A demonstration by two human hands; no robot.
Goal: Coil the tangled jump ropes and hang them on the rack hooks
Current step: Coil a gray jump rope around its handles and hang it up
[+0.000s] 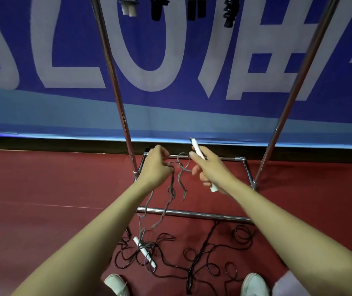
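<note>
2 white sneakers (255, 284) flanked tangled black ropes (202, 253); above, the left hand (156, 165) gripped the grey rope (172, 189) in curled fingers, and the right hand (209, 169) clasped its white handle (197, 149).

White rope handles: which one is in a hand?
The handle gripped by the right hand, sticking up above it. The other loose one lies on the floor in the tangle; a white pair hangs on the rack.
</note>
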